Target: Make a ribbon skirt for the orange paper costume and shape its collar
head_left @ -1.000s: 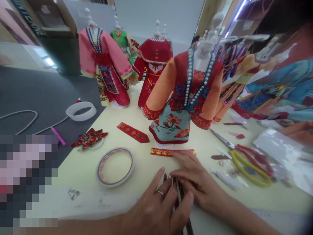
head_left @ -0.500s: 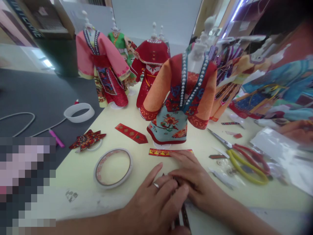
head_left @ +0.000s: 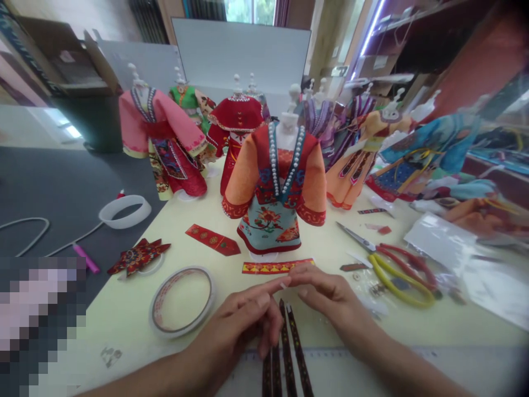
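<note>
Three dark strips (head_left: pixel 294 342) lie on the table (head_left: pixel 330 242) at the near edge, their lower ends cut off by the frame and their tops partly hidden under the left hand (head_left: pixel 242 322), fingers bent, index stretched out. The right hand (head_left: pixel 330 295) has its fingertips drawn together against that index; whether they pinch anything cannot be told. A pixelated block hides the lower left corner. Print on a scrap (head_left: pixel 108 355) near the tape roll (head_left: pixel 182 331) is unreadable

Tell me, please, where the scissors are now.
In the head view, the scissors lie on the right of the table, between the orange-sleeved dress and the clear bag, beyond the right hand.
</note>
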{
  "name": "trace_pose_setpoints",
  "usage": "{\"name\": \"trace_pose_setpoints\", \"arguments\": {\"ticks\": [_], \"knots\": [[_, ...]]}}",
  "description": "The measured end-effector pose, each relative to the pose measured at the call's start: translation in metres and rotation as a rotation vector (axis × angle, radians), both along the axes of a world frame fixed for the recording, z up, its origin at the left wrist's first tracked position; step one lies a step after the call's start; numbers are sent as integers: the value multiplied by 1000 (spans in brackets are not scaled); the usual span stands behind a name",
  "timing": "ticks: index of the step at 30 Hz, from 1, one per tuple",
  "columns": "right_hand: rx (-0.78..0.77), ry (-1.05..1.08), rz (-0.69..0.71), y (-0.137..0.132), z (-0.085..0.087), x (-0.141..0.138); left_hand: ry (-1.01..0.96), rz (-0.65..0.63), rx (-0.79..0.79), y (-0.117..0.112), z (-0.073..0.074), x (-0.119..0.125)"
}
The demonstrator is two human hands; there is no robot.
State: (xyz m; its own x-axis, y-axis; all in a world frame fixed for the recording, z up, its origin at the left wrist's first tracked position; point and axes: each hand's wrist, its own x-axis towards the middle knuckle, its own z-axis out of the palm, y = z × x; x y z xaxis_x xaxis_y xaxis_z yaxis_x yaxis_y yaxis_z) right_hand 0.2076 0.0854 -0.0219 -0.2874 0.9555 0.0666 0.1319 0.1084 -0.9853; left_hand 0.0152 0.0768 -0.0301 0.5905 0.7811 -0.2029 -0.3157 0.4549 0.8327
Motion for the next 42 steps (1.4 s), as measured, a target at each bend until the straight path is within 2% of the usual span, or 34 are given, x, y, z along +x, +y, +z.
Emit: {"name": "trace_pose_setpoints", "arguments": {"ticks": [6,12,16,21,24,27,29,31,33,34,36,39,42], "knots": [[-265,173,-15,-2,-1,-4,121,-107,156,0,-6,-1],[-338,273,-6,-5,-2,-4,343,-133,424,-1,0,-2],[-344,269,-24,-4,-2,-5,408,-108,536,-3,-1,-1],[-336,238,-15,-5,-1,-5,467,-86,602,-8,-2,2],[-236,141,-21,-7,1,-3,515,-63,646,-9,-3,2],[-90,30,-9,-7,3,2,609,24,739,-8,-5,0],[2,-41,-4,-5,4,5,680,115,951,-8,-6,-1],[91,-134,16,-3,4,8,696,190,1301,-10,-7,0],[162,-244,53,-1,2,9,698,191,1617,-14,-8,2],[189,-297,76,0,0,10,719,179,1712,-16,-9,3],[215,-392,119,2,-3,10,817,159,1794,-21,-11,6],[200,-480,191,6,-4,12,904,229,1874,-26,-14,7],[150,-558,281,14,3,12,927,298,1979,-31,-18,7]]}}
